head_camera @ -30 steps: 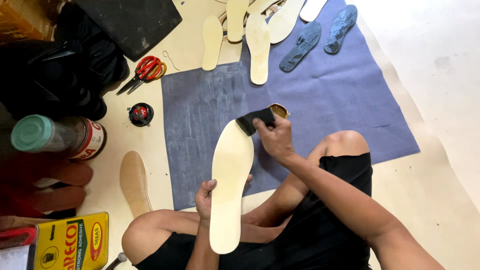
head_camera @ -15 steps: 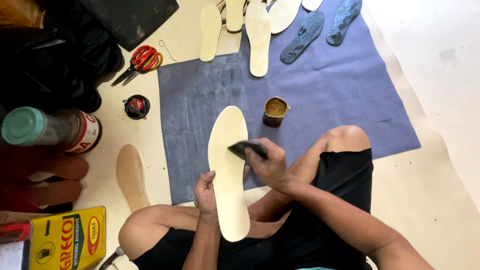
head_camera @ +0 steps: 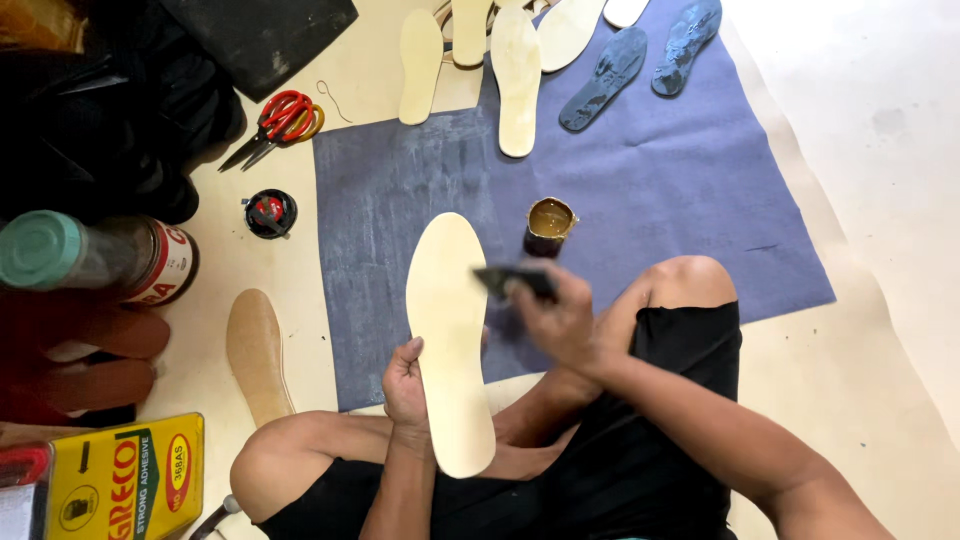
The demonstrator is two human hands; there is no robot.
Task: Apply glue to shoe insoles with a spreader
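My left hand [head_camera: 405,385] grips the pale insole [head_camera: 449,335] by its left edge, low in the middle of the frame, fingers curled round the rim and thumb on top. The insole stands lengthwise, toe pointing up the frame, heel down over my lap. My right hand [head_camera: 560,320] is closed on a small dark brush [head_camera: 510,280], whose tip sits at the insole's right edge, about a third of the way down; blur hides whether it touches.

Just above my right hand the small open glue pot [head_camera: 549,225] stands on the blue mat [head_camera: 680,190], close beside the insole's toe. The mat's middle and right lie open around it. Along the top edge of the frame more pale insoles [head_camera: 517,80] and two dark soles [head_camera: 604,78] lie in a row, well apart from my hands.

Left of the mat, on the tan floor, lie red-handled scissors [head_camera: 275,122], a small black lid [head_camera: 269,212] and a tan insole [head_camera: 256,350]. A yellow tin [head_camera: 125,480] fills the lower left corner, with a green-capped bottle [head_camera: 90,258] above it.
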